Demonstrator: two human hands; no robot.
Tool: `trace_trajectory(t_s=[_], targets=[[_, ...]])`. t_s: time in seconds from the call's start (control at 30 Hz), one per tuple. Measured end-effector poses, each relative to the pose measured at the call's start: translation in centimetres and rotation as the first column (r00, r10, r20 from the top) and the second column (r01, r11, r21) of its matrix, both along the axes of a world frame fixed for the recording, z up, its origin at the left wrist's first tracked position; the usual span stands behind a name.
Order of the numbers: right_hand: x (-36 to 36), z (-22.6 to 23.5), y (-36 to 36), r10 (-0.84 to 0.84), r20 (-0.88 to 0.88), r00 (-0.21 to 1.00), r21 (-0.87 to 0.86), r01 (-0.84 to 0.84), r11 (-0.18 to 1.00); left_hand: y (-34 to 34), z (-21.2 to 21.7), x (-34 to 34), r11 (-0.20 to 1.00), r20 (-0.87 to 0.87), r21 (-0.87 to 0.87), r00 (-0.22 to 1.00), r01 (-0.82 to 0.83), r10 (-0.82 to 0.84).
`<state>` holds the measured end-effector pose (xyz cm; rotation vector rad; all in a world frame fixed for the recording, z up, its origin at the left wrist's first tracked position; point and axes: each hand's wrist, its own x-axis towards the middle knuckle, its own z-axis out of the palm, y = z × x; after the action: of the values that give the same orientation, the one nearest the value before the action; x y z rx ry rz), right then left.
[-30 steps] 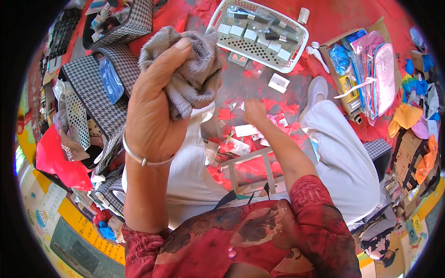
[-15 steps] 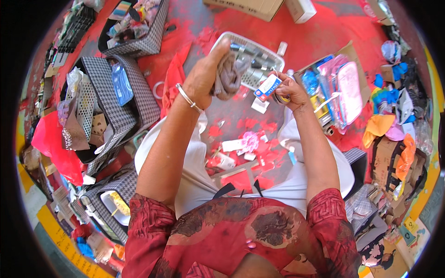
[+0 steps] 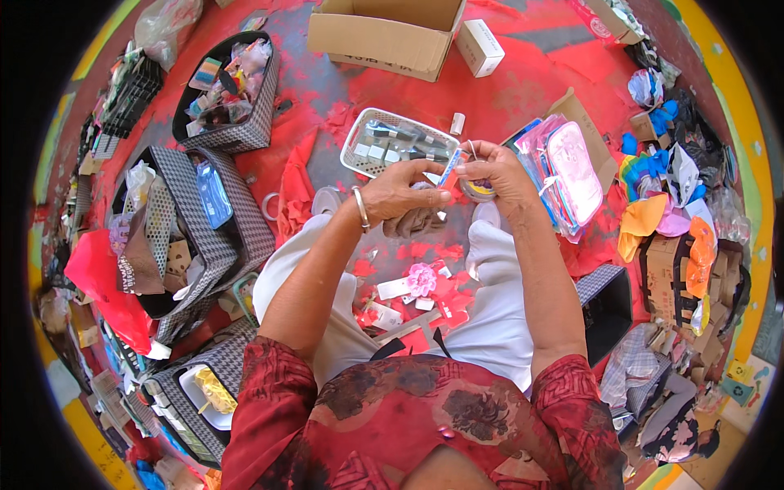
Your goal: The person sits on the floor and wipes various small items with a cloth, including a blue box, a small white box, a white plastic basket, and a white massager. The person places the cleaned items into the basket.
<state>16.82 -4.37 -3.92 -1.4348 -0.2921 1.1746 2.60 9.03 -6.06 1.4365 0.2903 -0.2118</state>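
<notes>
In front of me, my left hand (image 3: 408, 192) has its thumb and fingers pinching the left side of a small blue, white and red card (image 3: 450, 168). My right hand (image 3: 500, 173) grips the card's other side, near a thin loop at its top. A round, roll-like item (image 3: 478, 190) sits under my right fingers, partly hidden. A bunched grey-brown cloth (image 3: 415, 222) is just below my left hand; whether my lower fingers still touch it I cannot tell. Beyond my hands stands a white basket (image 3: 353, 140) with dark and white packets in it.
Patterned bins (image 3: 214, 253) with mixed goods line the left. An open cardboard box (image 3: 384, 61) and a white carton (image 3: 480, 47) stand at the far side. Pink pouches (image 3: 573, 163) lie to the right. Between my legs are a pink flower (image 3: 421, 279) and white tags.
My left hand has come down and right from above the basket to the card. The cloth it held is now lower, below the hand. The card has turned nearly edge-on.
</notes>
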Motion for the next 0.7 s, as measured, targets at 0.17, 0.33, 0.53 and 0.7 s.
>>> trace_trajectory(t_s=[0.17, 0.33, 0.53, 0.7], targets=[[-0.3, 1.4, 0.0, 0.066, 0.343, 0.937, 0.015, -0.075, 0.997, -0.4, -0.5, 0.9, 0.97, 0.074, 0.212, 0.992, -0.119, 0.106], [0.3, 2.1, 0.0, 0.026, 0.322, 0.946, 0.114, -0.066, 0.991, -0.8, 0.1, 1.5, 0.806, 0.162, 0.517, 0.958, -0.288, 0.238], [0.9, 1.6, -0.6, -0.015, 0.287, 0.958, 0.08, -0.009, 0.997, -1.3, 1.0, 1.5, 0.749, 0.249, 0.527, 0.916, -0.401, 0.315], [1.8, 1.2, -1.4, -0.096, -0.03, 0.995, 0.23, 0.101, 0.968, -1.0, 2.2, 0.9, 0.819, 0.386, 0.373, 0.876, -0.435, 0.289]])
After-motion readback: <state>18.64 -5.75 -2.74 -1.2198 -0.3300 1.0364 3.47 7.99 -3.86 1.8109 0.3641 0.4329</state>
